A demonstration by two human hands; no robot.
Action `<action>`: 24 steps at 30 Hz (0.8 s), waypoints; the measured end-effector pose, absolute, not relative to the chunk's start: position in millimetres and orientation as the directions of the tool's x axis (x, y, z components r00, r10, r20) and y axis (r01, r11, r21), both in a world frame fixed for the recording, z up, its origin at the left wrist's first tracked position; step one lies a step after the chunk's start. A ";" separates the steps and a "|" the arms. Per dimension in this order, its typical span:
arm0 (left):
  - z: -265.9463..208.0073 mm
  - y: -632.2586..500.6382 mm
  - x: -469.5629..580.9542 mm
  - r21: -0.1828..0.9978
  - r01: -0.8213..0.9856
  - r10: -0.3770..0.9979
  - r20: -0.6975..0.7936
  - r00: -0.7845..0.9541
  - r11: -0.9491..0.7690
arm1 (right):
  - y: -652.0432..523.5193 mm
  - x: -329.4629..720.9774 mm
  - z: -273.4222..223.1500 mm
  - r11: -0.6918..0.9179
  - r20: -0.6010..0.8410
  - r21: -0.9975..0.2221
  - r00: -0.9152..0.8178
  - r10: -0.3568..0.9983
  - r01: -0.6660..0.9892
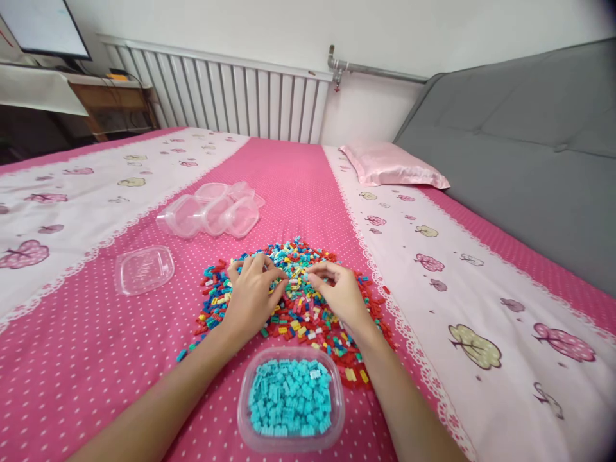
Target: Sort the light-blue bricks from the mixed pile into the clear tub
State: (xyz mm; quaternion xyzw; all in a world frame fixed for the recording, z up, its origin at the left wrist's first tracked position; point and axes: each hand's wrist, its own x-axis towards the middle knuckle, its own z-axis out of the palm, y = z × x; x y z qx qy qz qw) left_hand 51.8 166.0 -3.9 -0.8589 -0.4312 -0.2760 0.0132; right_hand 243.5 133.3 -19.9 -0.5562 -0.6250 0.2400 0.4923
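A heap of small toy bricks (301,324) in red, blue, yellow, green, white and light blue is spread over the bed. Over the heap's left side is my left hand (255,292), thumb and forefinger brought together; whatever is between them is too small to name. My right hand (341,296) faces it across the pile, its thumb and forefinger pinched at a small light-blue brick (307,276). Between my forearms stands a clear plastic container (244,410) holding many light-blue bricks (289,398), with a whitish one (315,374) on top.
Left of the heap lies a clear lid (144,271). Several clear empty containers (212,212) are grouped beyond it. A pink pillow (392,165) rests near the grey headboard (520,141). A white radiator (231,90) runs along the wall, with a monitor (43,25) at far left.
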 end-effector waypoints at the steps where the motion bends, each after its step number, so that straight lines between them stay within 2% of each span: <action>1: -4.1 165.6 52.2 0.214 0.739 0.728 0.478 0.491 -0.639 | 133.6 245.3 -19.9 0.269 0.335 -0.876 0.102 0.937 0.400; 5: -5.3 162.6 56.8 0.158 0.691 0.677 0.440 0.589 -0.705 | 131.5 249.1 -17.2 0.267 0.297 -0.934 0.097 0.950 0.238; 10: -7.4 160.7 61.5 0.107 0.704 0.679 0.399 0.616 -0.702 | 129.3 248.8 -17.2 0.240 0.255 -0.960 0.091 0.963 0.145; 24: -16.4 161.5 65.8 0.055 0.746 0.703 0.388 0.596 -0.664 | 133.8 250.1 -24.3 0.227 0.247 -0.964 0.151 0.957 0.139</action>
